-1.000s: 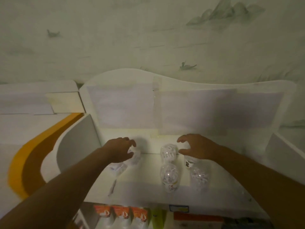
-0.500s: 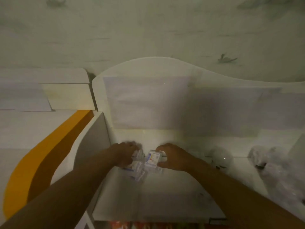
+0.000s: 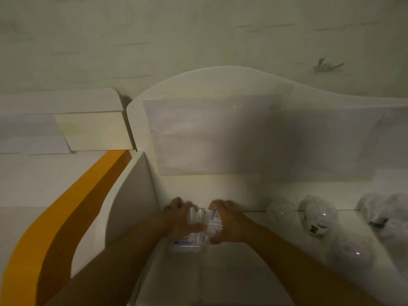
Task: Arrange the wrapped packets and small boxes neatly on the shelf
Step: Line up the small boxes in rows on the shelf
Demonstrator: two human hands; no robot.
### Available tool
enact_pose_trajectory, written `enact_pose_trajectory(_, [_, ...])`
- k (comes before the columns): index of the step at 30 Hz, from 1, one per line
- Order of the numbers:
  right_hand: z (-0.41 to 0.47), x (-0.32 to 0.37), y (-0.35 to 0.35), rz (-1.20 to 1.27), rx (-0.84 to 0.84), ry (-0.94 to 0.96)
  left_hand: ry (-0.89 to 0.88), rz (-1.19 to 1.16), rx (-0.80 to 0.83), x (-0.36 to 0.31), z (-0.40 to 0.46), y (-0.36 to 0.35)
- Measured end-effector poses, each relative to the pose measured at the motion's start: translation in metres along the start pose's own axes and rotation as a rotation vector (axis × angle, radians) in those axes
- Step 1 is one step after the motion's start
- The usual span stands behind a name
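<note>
Several small white boxes with red and blue print (image 3: 194, 237) sit bunched in the back left corner of the white shelf (image 3: 220, 281). My left hand (image 3: 180, 217) grips the cluster from the left, fingers curled over the tops. My right hand (image 3: 227, 224) presses against the cluster from the right, fingers over one upright box (image 3: 215, 217). Motion blur hides the box details. Clear-wrapped round packets (image 3: 318, 216) lie along the back wall to the right, away from both hands.
A curved white side panel (image 3: 130, 195) closes the shelf on the left and a tall white back panel (image 3: 242, 138) stands behind it. More wrapped packets (image 3: 351, 252) lie at the right. An orange stripe (image 3: 57, 219) runs down the unit at left.
The view has swung left and closer to the corner. Both hands have left the wrapped packets and closed in on the small boxes, pushing them together toward the back left corner.
</note>
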State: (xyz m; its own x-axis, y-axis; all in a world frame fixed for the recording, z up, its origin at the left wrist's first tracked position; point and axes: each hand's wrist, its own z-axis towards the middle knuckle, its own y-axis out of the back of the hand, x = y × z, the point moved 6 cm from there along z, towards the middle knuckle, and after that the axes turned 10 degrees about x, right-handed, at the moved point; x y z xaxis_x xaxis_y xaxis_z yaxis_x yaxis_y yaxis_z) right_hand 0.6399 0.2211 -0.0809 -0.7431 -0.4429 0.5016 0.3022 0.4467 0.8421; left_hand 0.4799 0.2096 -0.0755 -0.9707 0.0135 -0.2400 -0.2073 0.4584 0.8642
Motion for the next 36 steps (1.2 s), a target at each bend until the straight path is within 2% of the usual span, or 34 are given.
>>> enact_pose_trajectory(3, [-0.004,0.001,0.003,-0.042,0.015,-0.001,0.028,-0.089,-0.044,0.010,0.007,-0.004])
enact_pose_trajectory(7, [-0.007,-0.001,0.000,-0.078,0.062,-0.018,-0.012,-0.120,0.078,0.002,0.008,-0.004])
enact_pose_trajectory(11, [-0.012,-0.015,-0.006,-0.167,0.088,-0.080,-0.065,-0.181,0.091,-0.007,0.010,-0.009])
enact_pose_trajectory(17, [-0.045,-0.039,0.008,-0.241,0.177,-0.184,-0.177,-0.154,0.057,-0.053,0.010,-0.025])
enact_pose_trajectory(24, [-0.071,-0.048,0.011,-0.335,0.325,-0.242,-0.125,-0.101,0.116,-0.077,0.007,-0.040])
enact_pose_trajectory(32, [-0.068,-0.027,0.020,-0.338,0.320,-0.134,-0.170,-0.012,0.136,-0.075,-0.002,-0.035])
enact_pose_trajectory(36, [-0.065,-0.015,0.028,-0.262,0.302,-0.052,-0.213,0.031,0.079,-0.069,-0.006,-0.020])
